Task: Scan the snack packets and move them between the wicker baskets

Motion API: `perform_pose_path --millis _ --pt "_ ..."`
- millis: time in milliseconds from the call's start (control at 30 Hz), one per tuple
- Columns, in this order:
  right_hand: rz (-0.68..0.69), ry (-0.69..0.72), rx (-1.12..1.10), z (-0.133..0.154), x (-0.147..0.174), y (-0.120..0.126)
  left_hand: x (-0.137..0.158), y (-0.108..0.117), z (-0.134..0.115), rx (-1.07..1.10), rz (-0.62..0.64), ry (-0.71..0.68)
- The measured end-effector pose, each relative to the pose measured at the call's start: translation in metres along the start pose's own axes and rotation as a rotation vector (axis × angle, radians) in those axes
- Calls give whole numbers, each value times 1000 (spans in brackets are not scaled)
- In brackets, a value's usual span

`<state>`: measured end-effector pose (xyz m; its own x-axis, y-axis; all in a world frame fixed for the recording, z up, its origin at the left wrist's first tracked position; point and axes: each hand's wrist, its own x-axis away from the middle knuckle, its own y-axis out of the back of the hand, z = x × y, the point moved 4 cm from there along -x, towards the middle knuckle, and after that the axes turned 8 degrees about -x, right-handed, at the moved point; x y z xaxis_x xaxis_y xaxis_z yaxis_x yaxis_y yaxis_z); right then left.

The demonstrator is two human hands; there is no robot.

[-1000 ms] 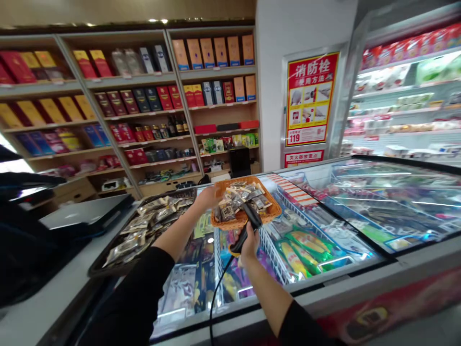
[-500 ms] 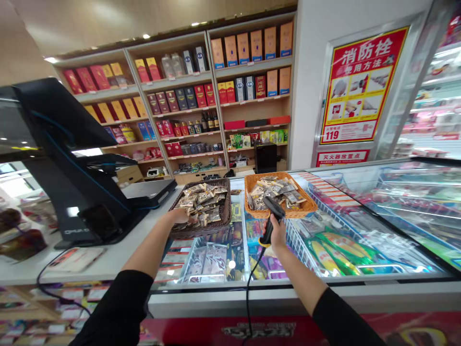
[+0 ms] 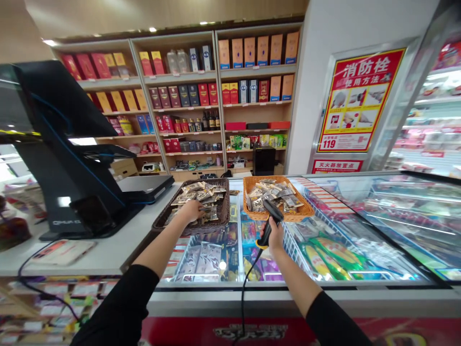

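Note:
My left hand reaches into a dark brown woven basket and rests over its small packets. Its fingers point right and down, slightly apart, and their tips are partly hidden; I see nothing lifted in them. My right hand is wrapped round the handle of a black barcode scanner with a yellow-trimmed base. The scanner's head tilts up to the left, just in front of an orange woven basket that holds similar packets. A black cable hangs down from the scanner.
Both baskets stand on a glass-topped freezer with wrapped goods inside. On the left counter stand a black checkout terminal, a flat scale and a red-white pad. Shelves of boxes line the back wall.
My left hand has moved right, from the left side of the brown basket to over its packets. My right hand keeps the scanner in nearly the same place. The view has shifted slightly.

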<state>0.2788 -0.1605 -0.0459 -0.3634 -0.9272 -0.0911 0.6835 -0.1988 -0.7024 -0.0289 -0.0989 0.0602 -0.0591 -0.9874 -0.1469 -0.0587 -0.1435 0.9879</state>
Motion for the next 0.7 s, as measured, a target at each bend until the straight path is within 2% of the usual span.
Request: perform_pose_path --millis 100,200,233,300,367,433,500,600,700 --pt "9 10 20 0 -1 -1 -12 3 -3 117 -149 68" --pt "46 20 35 -1 0 -4 -24 6 -11 571 -324 169" --pt "74 12 31 -1 1 -6 -28 2 -16 762 -327 233" --pt "158 -39 25 -2 3 -11 -38 -10 -32 1090 -244 359" --pt "267 -114 41 -2 7 -16 -46 -24 -55 1272 -118 396" --pt "352 -159 81 -1 10 -19 -52 -35 -77 1342 -55 342" --pt "400 -151 135 0 12 -20 -55 -44 -93 1354 -75 262" --pt "428 -88 244 3 14 -21 -56 -50 -102 1350 -175 146" --pt "452 -16 383 7 16 -22 -56 -53 -104 1352 -201 59"
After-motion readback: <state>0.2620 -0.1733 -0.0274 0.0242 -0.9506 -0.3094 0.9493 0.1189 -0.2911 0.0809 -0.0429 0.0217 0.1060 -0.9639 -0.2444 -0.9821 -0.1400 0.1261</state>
